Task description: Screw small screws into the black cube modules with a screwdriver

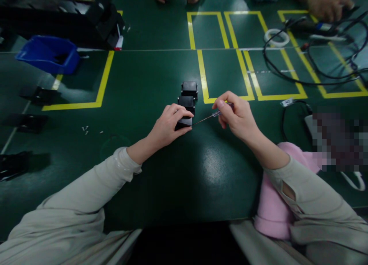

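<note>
My left hand (pixel 171 123) is closed around the nearest black block (pixel 185 121), thumb along its near side and fingers over its top. Two more black blocks stand in a line behind it: a middle block (pixel 186 101) and a far block (pixel 189 88). My right hand (pixel 237 113) grips a thin screwdriver (pixel 214 115) by its clear handle. The screwdriver's tip meets the lower right corner of the block under my left hand. Whether a screw sits there is too small to tell.
A blue bin (pixel 48 54) and black equipment (pixel 57 20) stand at the back left. Small screws (pixel 85 130) lie left of my hand. Black cables (pixel 313 81) and a white tape roll (pixel 276 38) are at the right, a pink cloth (pixel 276 203) under my right arm. Other people's hands (pixel 329 6) are across the table.
</note>
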Tool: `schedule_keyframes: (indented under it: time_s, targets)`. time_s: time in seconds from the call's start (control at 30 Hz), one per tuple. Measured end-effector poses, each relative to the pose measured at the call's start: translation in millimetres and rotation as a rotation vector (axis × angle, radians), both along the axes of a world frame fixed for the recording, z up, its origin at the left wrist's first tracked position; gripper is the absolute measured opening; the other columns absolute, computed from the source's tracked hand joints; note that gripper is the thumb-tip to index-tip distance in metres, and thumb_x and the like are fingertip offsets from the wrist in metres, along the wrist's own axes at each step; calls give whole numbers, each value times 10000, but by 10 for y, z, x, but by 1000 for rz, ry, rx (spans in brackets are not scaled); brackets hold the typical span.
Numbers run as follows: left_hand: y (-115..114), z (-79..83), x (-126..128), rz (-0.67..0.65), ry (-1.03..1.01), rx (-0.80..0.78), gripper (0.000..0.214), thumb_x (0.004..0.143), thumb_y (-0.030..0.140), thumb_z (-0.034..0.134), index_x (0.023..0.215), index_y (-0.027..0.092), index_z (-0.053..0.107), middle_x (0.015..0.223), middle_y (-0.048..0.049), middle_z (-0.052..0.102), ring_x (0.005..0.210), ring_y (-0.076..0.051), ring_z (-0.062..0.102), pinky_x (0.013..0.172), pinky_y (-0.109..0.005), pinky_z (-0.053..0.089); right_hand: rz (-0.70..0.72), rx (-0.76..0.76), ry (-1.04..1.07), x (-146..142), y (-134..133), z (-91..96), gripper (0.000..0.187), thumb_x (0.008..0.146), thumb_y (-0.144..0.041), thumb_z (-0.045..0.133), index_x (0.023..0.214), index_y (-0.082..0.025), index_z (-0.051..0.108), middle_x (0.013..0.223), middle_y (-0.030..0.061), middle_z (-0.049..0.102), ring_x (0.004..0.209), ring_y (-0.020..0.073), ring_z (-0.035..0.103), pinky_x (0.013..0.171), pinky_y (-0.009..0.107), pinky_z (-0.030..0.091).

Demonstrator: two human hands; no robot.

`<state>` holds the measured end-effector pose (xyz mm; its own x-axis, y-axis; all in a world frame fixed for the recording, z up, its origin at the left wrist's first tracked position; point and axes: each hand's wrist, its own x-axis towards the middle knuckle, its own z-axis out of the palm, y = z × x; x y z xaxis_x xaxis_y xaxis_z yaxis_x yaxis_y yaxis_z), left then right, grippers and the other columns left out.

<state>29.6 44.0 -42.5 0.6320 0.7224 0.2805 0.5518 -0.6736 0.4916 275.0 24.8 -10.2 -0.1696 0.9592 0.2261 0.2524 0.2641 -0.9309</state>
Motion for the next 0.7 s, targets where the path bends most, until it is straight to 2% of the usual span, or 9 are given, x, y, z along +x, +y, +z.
schedule_keyframes:
  time_s: [0.2,0.4,0.57,0.7]
  targets:
    - [-1,-8,-6,3,2,4,309,917,250,682,1211,216,593,1214,-80,584,1140,-258,533,998,-419,438,11,-9,39,-6,3,-13,22,978,-246,517,958,-237,521,473,-101,457,374,96,464,399,256,328]
    - [0,-9,-4,1,3,4,311,915,256,688,1209,218,592,1213,-79,584,1144,-261,533,995,-419,440,0,-20,-15,4,5,8,199,974,-370,542,827,-235,533,423,-95,416,333,95,443,357,256,283]
    - [5,-13,-6,-3,4,11,312,919,254,681,1215,207,595,1207,-85,582,1145,-264,533,989,-419,442,14,-16,29,9,4,3,34,974,-279,530,982,-248,520,467,-104,454,371,99,464,398,256,327]
    - [4,-5,-9,-3,3,0,308,924,263,673,1217,210,594,1216,-86,582,1148,-266,531,993,-427,440,6,-27,9,1,0,9,102,971,-317,548,906,-240,527,452,-99,445,360,94,457,388,255,310]
